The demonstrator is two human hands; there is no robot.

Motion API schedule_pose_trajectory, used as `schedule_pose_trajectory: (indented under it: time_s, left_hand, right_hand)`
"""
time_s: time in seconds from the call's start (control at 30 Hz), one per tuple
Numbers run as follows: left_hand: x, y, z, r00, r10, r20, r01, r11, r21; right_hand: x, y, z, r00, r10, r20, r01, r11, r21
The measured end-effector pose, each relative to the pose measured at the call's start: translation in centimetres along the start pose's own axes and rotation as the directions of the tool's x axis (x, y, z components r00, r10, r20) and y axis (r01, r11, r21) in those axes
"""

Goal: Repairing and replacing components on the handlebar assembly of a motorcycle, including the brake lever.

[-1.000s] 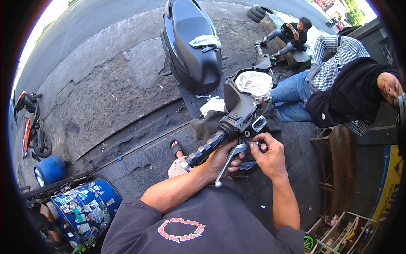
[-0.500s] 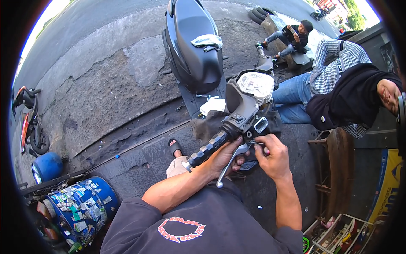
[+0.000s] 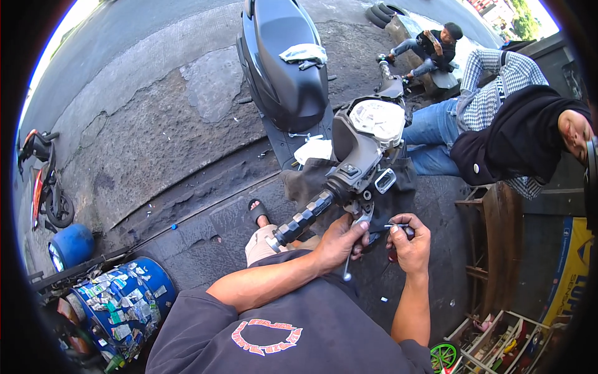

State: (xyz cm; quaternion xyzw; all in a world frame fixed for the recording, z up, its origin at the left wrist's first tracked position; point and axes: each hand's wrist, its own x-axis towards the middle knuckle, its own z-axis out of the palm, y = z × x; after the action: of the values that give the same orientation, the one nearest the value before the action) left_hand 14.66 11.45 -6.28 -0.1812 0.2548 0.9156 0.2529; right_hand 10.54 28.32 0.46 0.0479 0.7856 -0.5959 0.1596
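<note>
My left hand [image 3: 341, 243] is closed around a silver brake lever [image 3: 347, 273] below the scooter's handlebar, whose ribbed black grip [image 3: 299, 224] lies above my forearm. My right hand [image 3: 408, 249] is closed just right of the lever, pinching a small thin metal piece [image 3: 395, 226]; a red-handled tool [image 3: 392, 255], probably a screwdriver, is partly hidden under those fingers. Above both hands are the lever's mount [image 3: 367, 194], an open rectangular housing [image 3: 385, 180] and the instrument cluster [image 3: 377, 119]. The black scooter seat [image 3: 283, 87] carries a pale cloth [image 3: 302, 55].
A person in a checked shirt [image 3: 504, 75] stands close at the right; another sits on a ledge [image 3: 439, 47]. Blue drums [image 3: 124, 308] and a parked scooter [image 3: 47, 187] are at the left. A metal tool rack [image 3: 498, 343] is at lower right, tyres [image 3: 380, 15] behind.
My left hand and the lever have shifted right and down, with the lever turned more upright. My right hand has moved right and down, away from the mount.
</note>
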Motion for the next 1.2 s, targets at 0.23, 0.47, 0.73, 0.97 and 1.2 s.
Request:
schedule_pose_trajectory:
  time_s: [0.23, 0.47, 0.73, 0.97, 1.2]
  left_hand:
    - [0.2, -1.9, 0.2, 0.984, 0.152, -0.09, -0.058, 0.76, 0.647]
    - [-1.1, -2.0, 0.5, 0.849, 0.488, 0.204, -0.271, 0.071, 0.96]
    - [-1.5, -0.9, 0.3, 0.873, 0.473, 0.118, -0.22, 0.166, 0.961]
    - [-0.7, -1.5, -2.7, 0.924, 0.381, -0.017, -0.136, 0.37, 0.919]
    - [2.0, -0.8, -3.8, 0.946, 0.267, -0.185, -0.102, 0.785, 0.611]
  right_hand:
    - [-0.8, 1.5, -1.0, 0.999, 0.021, 0.037, -0.029, 0.974, 0.226]
    - [-1.4, 3.6, -1.3, 0.988, 0.093, 0.123, -0.14, 0.869, 0.474]
    - [-1.9, 4.6, -1.2, 0.979, 0.024, 0.201, -0.157, 0.722, 0.674]
    - [-1.4, 4.9, -0.9, 0.97, 0.029, 0.24, -0.195, 0.681, 0.706]
    - [-1.2, 5.5, -0.3, 0.959, 0.048, 0.279, -0.235, 0.687, 0.688]
